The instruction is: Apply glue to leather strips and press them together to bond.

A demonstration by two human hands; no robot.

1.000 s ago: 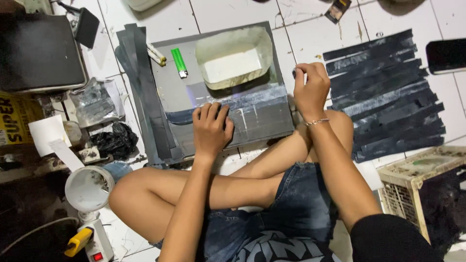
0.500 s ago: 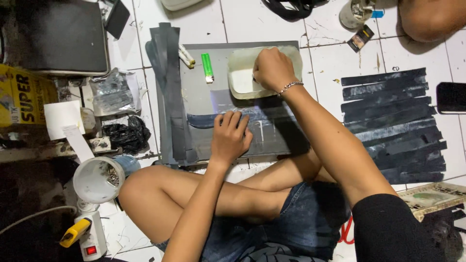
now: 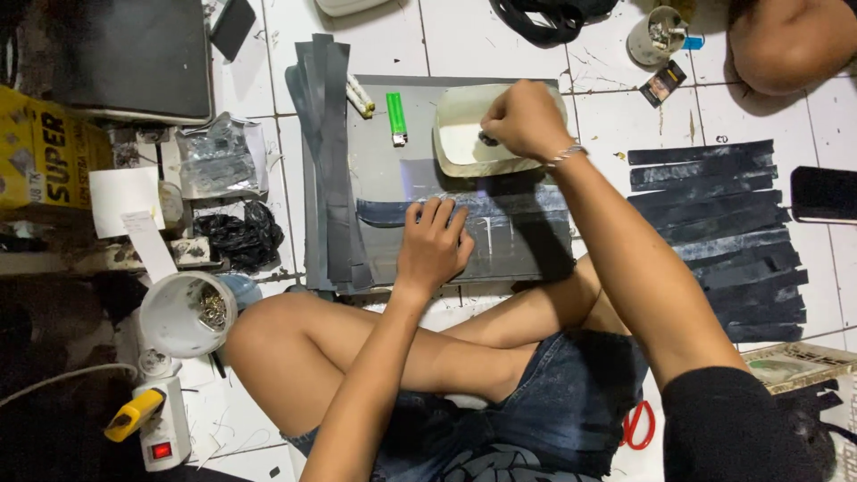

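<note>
The left hand (image 3: 435, 247) is laid flat, fingers spread, on a dark strip (image 3: 464, 211) that lies across a grey board (image 3: 384, 174) on the white tiled floor (image 3: 616, 98); nothing is gripped by it, the strip being only pressed down. The right hand (image 3: 525, 120) is held over the near rim of a pale tub (image 3: 460, 134) that stands at the far end of the board. Its grip is closed on a small dark object (image 3: 488, 138) inside the tub; what that object is cannot be told.

A green lighter (image 3: 396, 119) is seen on the board just left of the tub, and a stack of long dark strips (image 3: 326, 161) lies along the board's left edge. More dark strips (image 3: 723, 232) are spread on the floor to the right, well apart from the board. A black phone (image 3: 823, 194) lies beside them. A white cup (image 3: 186, 314) holding small metal pieces stands near the left knee.
</note>
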